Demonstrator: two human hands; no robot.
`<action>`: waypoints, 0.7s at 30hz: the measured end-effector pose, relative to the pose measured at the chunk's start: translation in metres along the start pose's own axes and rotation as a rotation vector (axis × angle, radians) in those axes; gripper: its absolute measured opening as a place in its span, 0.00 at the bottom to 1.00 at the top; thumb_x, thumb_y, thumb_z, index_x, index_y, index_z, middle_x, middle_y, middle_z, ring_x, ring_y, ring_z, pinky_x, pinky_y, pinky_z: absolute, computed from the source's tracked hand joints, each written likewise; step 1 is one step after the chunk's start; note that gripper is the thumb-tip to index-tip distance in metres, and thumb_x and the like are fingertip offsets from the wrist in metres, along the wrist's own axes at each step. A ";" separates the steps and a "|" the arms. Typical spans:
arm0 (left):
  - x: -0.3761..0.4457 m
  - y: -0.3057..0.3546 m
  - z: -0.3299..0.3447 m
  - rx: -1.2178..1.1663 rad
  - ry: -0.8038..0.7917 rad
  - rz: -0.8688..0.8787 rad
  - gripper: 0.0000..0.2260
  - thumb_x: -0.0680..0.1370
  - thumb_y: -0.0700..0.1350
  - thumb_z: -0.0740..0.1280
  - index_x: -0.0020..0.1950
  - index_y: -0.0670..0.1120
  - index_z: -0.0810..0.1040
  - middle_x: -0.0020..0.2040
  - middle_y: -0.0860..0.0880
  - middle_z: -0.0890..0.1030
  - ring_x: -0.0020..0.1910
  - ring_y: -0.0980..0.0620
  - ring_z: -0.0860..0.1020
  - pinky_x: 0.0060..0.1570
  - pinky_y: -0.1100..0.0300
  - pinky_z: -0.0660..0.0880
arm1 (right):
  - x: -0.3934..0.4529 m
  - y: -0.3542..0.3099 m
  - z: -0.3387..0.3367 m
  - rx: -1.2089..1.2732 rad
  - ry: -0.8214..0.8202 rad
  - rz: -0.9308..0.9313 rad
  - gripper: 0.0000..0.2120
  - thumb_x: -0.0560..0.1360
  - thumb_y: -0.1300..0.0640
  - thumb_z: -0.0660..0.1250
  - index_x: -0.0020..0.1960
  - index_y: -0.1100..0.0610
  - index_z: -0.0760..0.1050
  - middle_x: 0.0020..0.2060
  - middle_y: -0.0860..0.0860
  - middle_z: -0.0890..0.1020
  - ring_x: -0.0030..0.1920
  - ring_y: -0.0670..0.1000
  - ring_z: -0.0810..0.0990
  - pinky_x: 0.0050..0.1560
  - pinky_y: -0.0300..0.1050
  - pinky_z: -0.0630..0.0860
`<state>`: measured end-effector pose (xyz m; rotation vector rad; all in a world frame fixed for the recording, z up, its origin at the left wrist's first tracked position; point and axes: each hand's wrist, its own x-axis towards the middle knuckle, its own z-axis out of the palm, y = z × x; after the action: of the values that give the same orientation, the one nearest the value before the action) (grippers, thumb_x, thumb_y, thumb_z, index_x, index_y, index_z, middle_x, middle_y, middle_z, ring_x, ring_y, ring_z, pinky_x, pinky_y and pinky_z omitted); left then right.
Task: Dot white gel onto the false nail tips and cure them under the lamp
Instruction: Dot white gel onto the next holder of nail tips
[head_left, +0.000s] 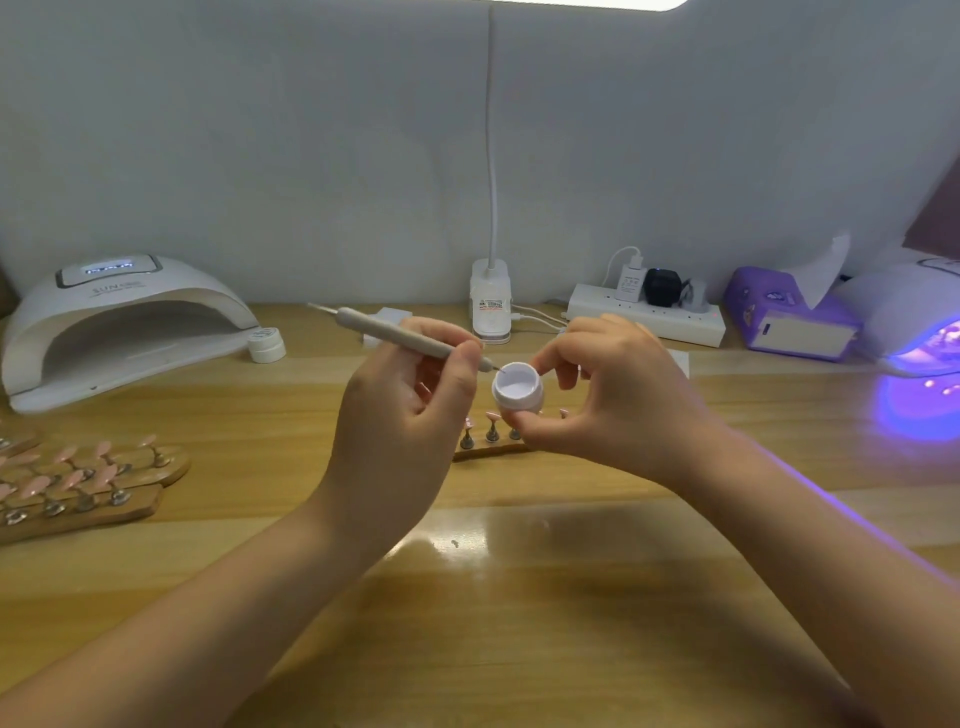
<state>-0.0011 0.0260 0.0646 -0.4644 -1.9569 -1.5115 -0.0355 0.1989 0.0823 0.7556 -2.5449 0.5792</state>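
- White gel sits in a small round white plastic jar (517, 391), lid off, held up over the middle of the wooden bench (519, 597); its open mouth tilts toward the person and a little toward the left hand.
- Right hand (618, 400) pinches the jar, thumb under the base and fingertips curled round the far side of the rim.
- Left hand (405, 400) grips a slim grey dotting pen (410, 340) between thumb and curled fingers. The pen's long axis runs from upper left, toward the far edge of the bench, down to the right, and its fine metal point sits right at the jar's near-left rim; whether it touches the gel is too small to tell.
- So the gel lies just right of and slightly below the point: a short dip along the pen's own axis would load it.
- Pink false nail tips on a small wooden stand (491, 439) wait directly beneath the jar, half hidden by the right hand; the left hand with the pen is the nearer one to reach them.
- More stands of pink tips (78, 483) lie by the left edge, near a white unlit curing lamp (119, 322); a second lamp (914, 322) glows violet at the right edge.
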 end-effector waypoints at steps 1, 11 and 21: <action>0.000 0.001 0.000 0.030 -0.010 0.009 0.04 0.79 0.43 0.65 0.45 0.49 0.76 0.33 0.55 0.77 0.31 0.58 0.75 0.30 0.72 0.69 | 0.000 -0.003 -0.001 -0.005 -0.001 -0.009 0.21 0.65 0.37 0.69 0.46 0.52 0.81 0.35 0.46 0.76 0.39 0.48 0.71 0.39 0.43 0.65; 0.002 0.005 -0.002 0.131 -0.049 -0.009 0.04 0.79 0.42 0.65 0.45 0.46 0.77 0.31 0.57 0.76 0.29 0.59 0.74 0.28 0.73 0.67 | -0.001 -0.012 -0.005 -0.045 -0.042 -0.048 0.24 0.63 0.35 0.64 0.45 0.53 0.82 0.34 0.44 0.75 0.37 0.46 0.68 0.37 0.38 0.61; 0.002 0.005 -0.002 0.194 -0.079 -0.018 0.06 0.79 0.42 0.65 0.43 0.50 0.75 0.32 0.61 0.76 0.30 0.61 0.74 0.28 0.73 0.67 | -0.001 -0.017 -0.006 -0.101 -0.043 -0.076 0.25 0.64 0.34 0.62 0.46 0.52 0.82 0.35 0.43 0.74 0.39 0.47 0.69 0.40 0.43 0.64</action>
<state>0.0009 0.0248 0.0699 -0.4293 -2.1482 -1.3151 -0.0231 0.1896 0.0916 0.8325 -2.5498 0.4103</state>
